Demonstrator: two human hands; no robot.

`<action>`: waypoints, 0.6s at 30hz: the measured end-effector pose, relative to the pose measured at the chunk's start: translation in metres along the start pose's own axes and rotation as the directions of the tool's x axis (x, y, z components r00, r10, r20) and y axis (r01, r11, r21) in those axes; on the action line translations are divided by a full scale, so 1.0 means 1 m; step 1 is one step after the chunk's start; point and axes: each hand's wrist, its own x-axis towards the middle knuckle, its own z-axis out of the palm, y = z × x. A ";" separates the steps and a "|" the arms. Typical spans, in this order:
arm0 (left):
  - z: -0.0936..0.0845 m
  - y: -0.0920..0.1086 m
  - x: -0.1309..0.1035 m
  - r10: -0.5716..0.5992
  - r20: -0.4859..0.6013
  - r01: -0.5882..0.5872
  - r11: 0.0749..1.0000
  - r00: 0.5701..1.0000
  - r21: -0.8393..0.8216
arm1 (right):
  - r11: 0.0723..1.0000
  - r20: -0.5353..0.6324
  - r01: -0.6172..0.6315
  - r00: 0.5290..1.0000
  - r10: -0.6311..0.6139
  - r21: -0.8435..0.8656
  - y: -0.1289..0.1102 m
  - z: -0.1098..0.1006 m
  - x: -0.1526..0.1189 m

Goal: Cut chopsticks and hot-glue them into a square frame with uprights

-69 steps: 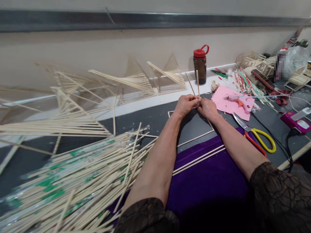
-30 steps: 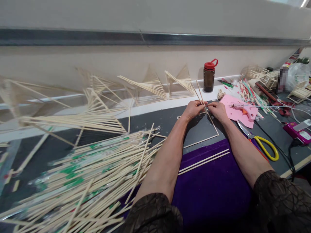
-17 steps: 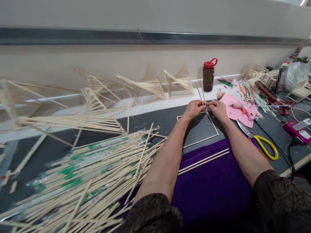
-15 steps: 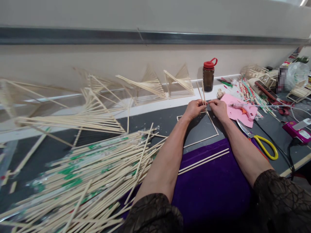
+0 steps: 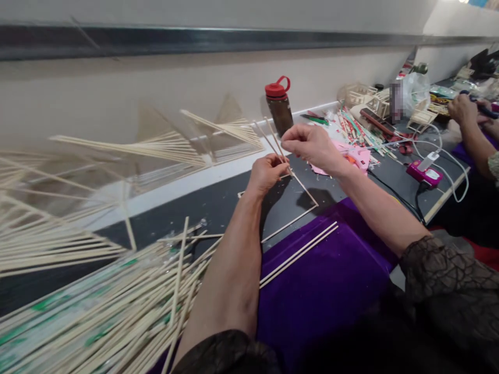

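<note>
My left hand [image 5: 268,174] is closed in a pinch round thin wooden sticks [image 5: 267,139] that stand up, leaning, at the far corner of a stick frame [image 5: 290,224] lying flat on the dark table. My right hand [image 5: 314,148] hovers just right of those sticks, above the frame. Its thumb and fingertips are pressed together; anything between them is too small to make out. Two loose sticks [image 5: 299,254] rest side by side on a purple cloth [image 5: 307,311] in front of me. My left hand and forearm hide part of the frame.
Bundled sticks [image 5: 128,311] cover the left side, with fan-shaped stick models [image 5: 156,148] behind. A red-capped bottle [image 5: 279,109] stands at the wall. Rightward are a pink sheet [image 5: 363,155], a magenta power block [image 5: 424,174] with cables, and another person's hand [image 5: 463,110].
My right hand has lifted away from the joint, while my left hand keeps its pinch on the sticks. The view has turned right, bringing another person's hands in; my right arm now covers the scissors.
</note>
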 end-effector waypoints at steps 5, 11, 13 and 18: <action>0.000 0.006 -0.003 -0.057 0.000 0.057 0.998 0.998 0.002 | 0.990 -0.112 -0.109 0.989 0.099 -0.093 0.002 -0.097 -0.035; -0.001 0.007 -0.003 -0.070 -0.036 0.071 0.997 0.997 0.013 | 0.835 -0.115 -0.357 0.933 0.341 -0.418 0.043 -0.147 -0.103; -0.001 0.008 -0.003 -0.077 -0.042 0.077 0.997 0.996 0.008 | 0.760 -0.062 -0.323 0.934 0.351 -0.564 0.051 -0.145 -0.122; -0.002 0.006 -0.003 -0.067 -0.053 0.067 0.998 0.996 -0.001 | 0.627 -0.010 -0.278 0.918 0.396 -0.728 0.053 -0.144 -0.137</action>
